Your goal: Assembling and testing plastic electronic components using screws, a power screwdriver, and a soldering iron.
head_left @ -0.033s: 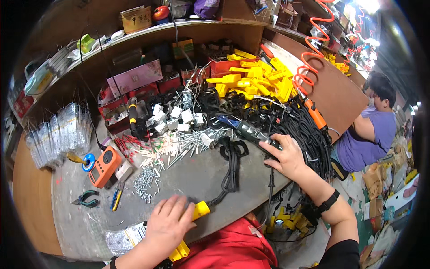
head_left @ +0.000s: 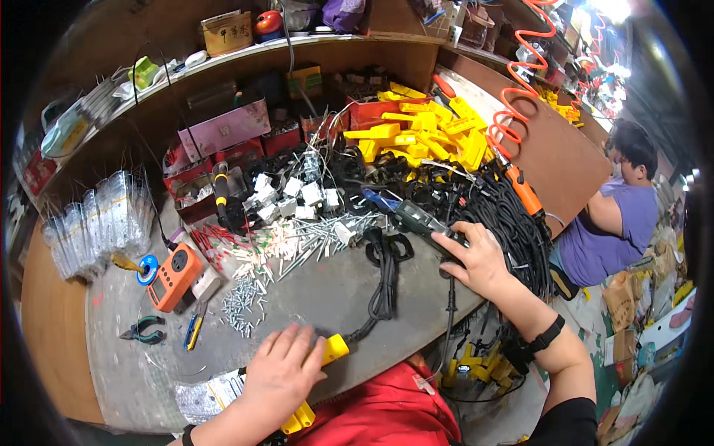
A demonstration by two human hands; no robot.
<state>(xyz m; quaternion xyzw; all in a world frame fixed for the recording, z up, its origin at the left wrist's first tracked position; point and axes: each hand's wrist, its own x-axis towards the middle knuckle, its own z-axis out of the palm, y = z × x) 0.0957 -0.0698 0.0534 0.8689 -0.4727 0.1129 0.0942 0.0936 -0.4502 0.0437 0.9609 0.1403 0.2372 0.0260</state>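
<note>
My left hand [head_left: 284, 372] lies palm down, fingers bent, over a yellow plastic housing [head_left: 336, 348] at the bench's front edge. A black cord [head_left: 381, 290], bundled on the bench, runs into the housing's end. More yellow plastic [head_left: 299, 418] shows below the hand; the middle is hidden. Beside my left wrist is a silvery, wrapped strip [head_left: 201, 398]. My right hand [head_left: 480, 260] is closed around the near end of a dark, elongated hand tool [head_left: 418, 219] with a blue far end. Its tip is lost among the black parts, so its exact kind is unclear.
Yellow housings [head_left: 439, 126] and black cords [head_left: 513, 223] heap up at the back right. White connectors [head_left: 297, 197] and loose screws [head_left: 242, 305] lie mid-bench. An orange meter [head_left: 175, 276], pliers [head_left: 143, 329] and a utility knife [head_left: 195, 327] sit left. A co-worker [head_left: 610, 215] sits at right.
The dark tool in my right hand has shifted very slightly, its blue end showing a little more. My left hand and the housing look almost unmoved.
</note>
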